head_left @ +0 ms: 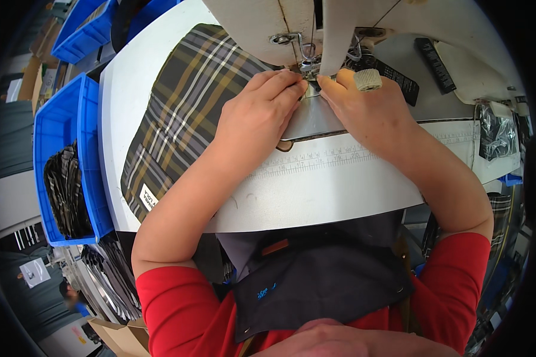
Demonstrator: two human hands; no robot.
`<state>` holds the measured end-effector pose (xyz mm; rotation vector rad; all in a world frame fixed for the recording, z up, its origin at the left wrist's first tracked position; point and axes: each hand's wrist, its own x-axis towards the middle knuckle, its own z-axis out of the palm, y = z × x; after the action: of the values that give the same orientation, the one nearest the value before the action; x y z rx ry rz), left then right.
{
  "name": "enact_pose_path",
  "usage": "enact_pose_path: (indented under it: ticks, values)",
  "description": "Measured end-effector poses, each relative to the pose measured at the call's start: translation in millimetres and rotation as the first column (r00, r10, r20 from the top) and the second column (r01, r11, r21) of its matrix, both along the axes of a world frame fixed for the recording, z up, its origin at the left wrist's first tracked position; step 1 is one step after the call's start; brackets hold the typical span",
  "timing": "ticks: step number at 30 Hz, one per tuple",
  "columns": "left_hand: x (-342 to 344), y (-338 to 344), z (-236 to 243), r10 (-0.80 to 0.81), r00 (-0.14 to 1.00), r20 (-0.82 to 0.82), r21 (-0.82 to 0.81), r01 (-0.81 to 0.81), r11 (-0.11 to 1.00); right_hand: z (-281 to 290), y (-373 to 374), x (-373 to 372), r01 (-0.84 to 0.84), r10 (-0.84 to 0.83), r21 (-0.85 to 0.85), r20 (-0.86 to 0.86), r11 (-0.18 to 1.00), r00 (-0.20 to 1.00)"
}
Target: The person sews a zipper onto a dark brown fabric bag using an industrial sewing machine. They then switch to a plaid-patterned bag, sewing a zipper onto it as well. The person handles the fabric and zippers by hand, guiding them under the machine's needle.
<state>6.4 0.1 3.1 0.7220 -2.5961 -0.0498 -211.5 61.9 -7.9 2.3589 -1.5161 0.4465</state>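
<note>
Plaid fabric panel (187,98) lies on the white bench (315,199), left of the presser foot (310,75). Probably light and floppy, not slippery; I'd flatten it near the edge. Left hand's (259,110) grip is bunched there, right hand's (369,110) nearly closed; can't tell what either pinches.

A sewing workshop: a bulky white sewing machine (253,24) stands at the far side of a white, ruler-marked tabletop (292,205), dark plaid cloth (181,104) spread at left; beyond it, a rectangular blue plastic bin (90,154) holds bunched plaid pieces (68,199).
</note>
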Motion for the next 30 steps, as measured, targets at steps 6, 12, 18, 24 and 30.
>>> enact_pose_path:
  ticks: [6,12,18,24,30]
  values:
    - [-2.9,1.9,-0.5,0.026,1.0,0.011,-0.018,-0.026,1.0,-3.3,-2.0,-2.9,-0.002,0.002,-0.009,-0.032,1.0,0.999]
    - [-2.1,0.3,-2.1,0.038,0.999,0.025,-0.033,-0.037,0.999,1.6,-3.5,-0.6,-0.033,0.032,0.019,0.054,0.999,0.998]
    - [-5.5,-0.2,-4.9,0.055,0.998,0.007,-0.068,-0.055,0.996,3.1,-3.3,-1.9,-0.023,0.022,0.028,0.038,0.999,0.999]
    - [-7.2,0.5,-8.1,0.083,0.995,-0.051,-0.044,-0.086,0.995,5.2,-2.6,-3.6,-0.02,0.02,0.007,0.046,1.0,0.999]
    - [-11.9,4.4,-10.4,0.118,0.992,-0.032,-0.091,-0.121,0.989,7.4,-1.6,-4.4,-0.029,0.024,0.047,0.109,0.998,0.994]
